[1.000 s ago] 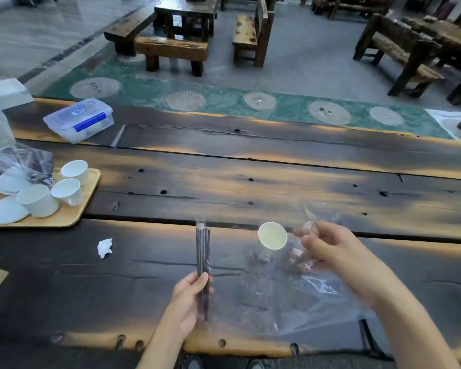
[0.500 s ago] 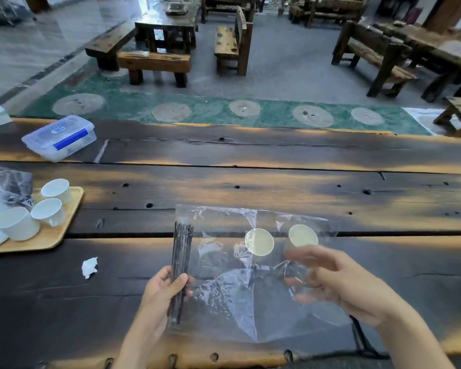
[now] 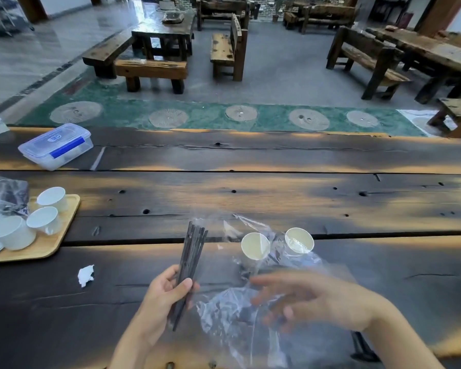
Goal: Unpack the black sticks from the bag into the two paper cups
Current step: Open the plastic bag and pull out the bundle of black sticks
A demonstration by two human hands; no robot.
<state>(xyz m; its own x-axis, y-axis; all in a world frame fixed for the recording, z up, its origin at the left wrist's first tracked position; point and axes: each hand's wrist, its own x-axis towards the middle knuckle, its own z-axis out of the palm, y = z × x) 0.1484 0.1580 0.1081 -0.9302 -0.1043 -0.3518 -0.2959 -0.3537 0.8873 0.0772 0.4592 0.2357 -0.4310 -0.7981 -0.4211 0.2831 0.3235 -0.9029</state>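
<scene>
My left hand (image 3: 164, 294) grips a bundle of black sticks (image 3: 190, 258), held nearly upright and tilted a little to the right, outside the bag. The clear plastic bag (image 3: 234, 312) lies crumpled on the dark wooden table (image 3: 277, 198) just right of that hand. My right hand (image 3: 314, 300) hovers blurred over the bag with its fingers spread, holding nothing. Two white paper cups stand side by side behind the bag: the left cup (image 3: 255, 246) and the right cup (image 3: 299, 241), both seen partly through the plastic and both looking empty.
A wooden tray (image 3: 53, 243) with several white cups and another plastic bag sits at the left. A clear lidded box (image 3: 56, 145) with a blue clip lies at the far left. A crumpled white scrap (image 3: 85, 275) is near my left hand. Benches and tables stand beyond.
The bag has dropped from being held spread out to lying crumpled on the table. My right hand let go of it and opened. The stick bundle tilted slightly right.
</scene>
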